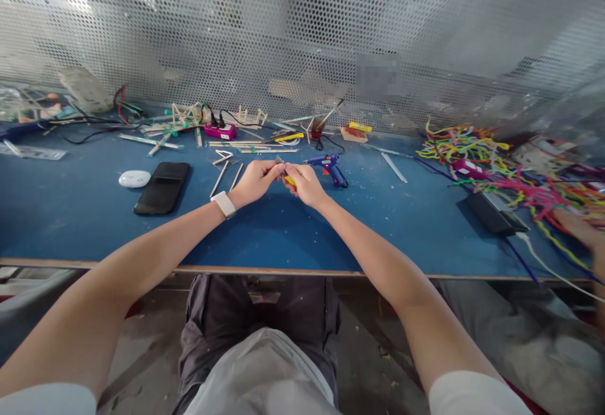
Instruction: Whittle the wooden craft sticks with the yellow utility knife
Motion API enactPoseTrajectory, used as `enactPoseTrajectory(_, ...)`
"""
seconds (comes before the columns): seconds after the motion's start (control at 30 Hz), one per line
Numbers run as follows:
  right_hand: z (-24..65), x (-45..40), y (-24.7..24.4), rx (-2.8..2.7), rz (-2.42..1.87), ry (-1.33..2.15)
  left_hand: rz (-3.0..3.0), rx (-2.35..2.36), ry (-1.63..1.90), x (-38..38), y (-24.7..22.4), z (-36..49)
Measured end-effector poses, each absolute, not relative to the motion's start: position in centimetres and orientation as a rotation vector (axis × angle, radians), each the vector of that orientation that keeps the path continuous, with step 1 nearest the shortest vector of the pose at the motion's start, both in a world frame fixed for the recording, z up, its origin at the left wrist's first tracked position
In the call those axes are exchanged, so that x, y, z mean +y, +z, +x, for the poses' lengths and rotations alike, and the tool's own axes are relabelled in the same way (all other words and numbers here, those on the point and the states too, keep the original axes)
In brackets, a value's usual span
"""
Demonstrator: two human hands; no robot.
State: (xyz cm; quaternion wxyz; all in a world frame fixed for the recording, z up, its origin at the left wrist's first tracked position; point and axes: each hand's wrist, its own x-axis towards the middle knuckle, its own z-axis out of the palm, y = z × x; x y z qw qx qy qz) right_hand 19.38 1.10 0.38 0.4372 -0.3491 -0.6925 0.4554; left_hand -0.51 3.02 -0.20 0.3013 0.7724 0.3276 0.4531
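A blue tabletop point(378, 232) bears a black phone point(162, 188) and a blue glue gun point(331, 167).

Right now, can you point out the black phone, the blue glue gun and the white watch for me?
black phone point(162, 188): head view, middle of its face
blue glue gun point(331, 162): head view, its body
white watch point(224, 204): head view, its face on the wrist
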Motion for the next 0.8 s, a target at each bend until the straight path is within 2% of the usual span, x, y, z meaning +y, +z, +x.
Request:
enactPoseTrajectory(0.53,19.8,1.5,0.2,-1.767,-0.866,1.157,1.585,0.719,0.931,2.8,-0.8,-0.5)
enactPoseTrajectory(0.8,20.5,1.9,0.3,-1.813,-0.852,1.225,1.59,0.609,0.822,2.9,-0.6,-0.9)
